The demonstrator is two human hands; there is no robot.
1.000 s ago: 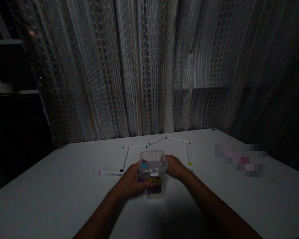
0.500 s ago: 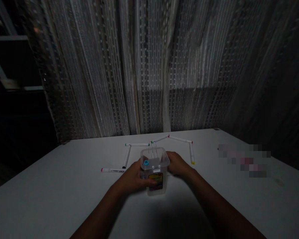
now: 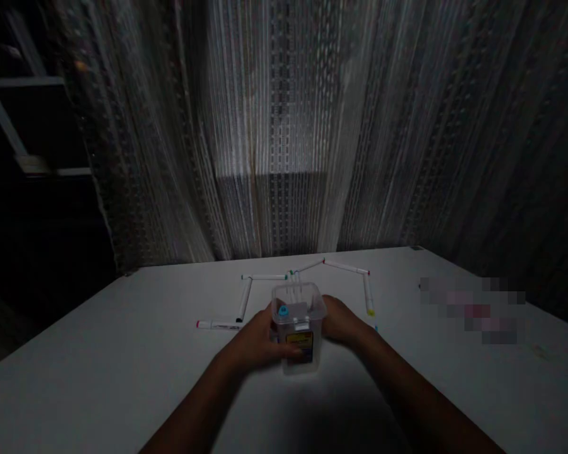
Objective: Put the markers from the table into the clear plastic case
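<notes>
A clear plastic container (image 3: 307, 369) with a yellow and dark label stands in the middle of the white table. One blue-capped marker (image 3: 283, 311) shows inside it. My left hand (image 3: 255, 340) is closed around the container's left side, its thumb across the label. On the right, my right hand (image 3: 341, 318) is close behind the container, which hides its fingers, so I cannot make out its grip. Beyond both hands, white markers lie end to end in a bent line, among them a black-tipped marker (image 3: 244, 299) and a yellow-tipped marker (image 3: 368, 293).
A pink-ended marker (image 3: 218, 325) lies left of my left hand. A blue marker end (image 3: 375, 327) peeks out beside my right forearm. Toward the right of the white table (image 3: 99, 366) is a pixelated patch (image 3: 476, 311). A striped curtain (image 3: 279, 126) hangs behind. The room is dim.
The view has shifted slightly, so everything sits a little further right. The blue marker end now shows beside my right forearm. My left hand keeps its hold on the container.
</notes>
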